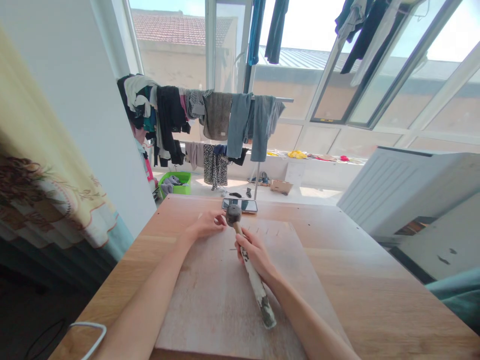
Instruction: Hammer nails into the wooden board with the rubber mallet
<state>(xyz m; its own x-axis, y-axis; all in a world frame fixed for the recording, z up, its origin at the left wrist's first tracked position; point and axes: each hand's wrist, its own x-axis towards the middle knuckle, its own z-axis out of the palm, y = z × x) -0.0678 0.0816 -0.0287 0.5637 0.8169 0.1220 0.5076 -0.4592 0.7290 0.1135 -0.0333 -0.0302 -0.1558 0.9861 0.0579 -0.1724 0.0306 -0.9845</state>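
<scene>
Grey and scuffed, the round head of your mallet [233, 215] sits at the far end of the pale plywood board [225, 320], its white-painted wooden handle [258, 292] running diagonally back toward you. Your right hand [255, 255] is closed around that handle just below the head, with most of the worn handle sticking out past your wrist side. Your left hand [205, 224] holds nothing: it lies palm down and loosely curled, its fingertips [221, 218] just beside the head, though this view does not settle whether they touch it.

Both hands are over the board, which lies on the oak counter [360, 290]. A smartphone [240, 205] lies on the counter right behind the head, and a few short dark marks [267, 231] show on the board to its right. A grip this close to the head favours short, controlled taps over power, so keep your wrist straight and the head square to the surface. Mind the phone: the head is close enough that a careless lift could catch its glass. Beyond the counter, clothes hang on a drying rack [221, 120], with a green plastic basket [175, 183] beside it.
</scene>
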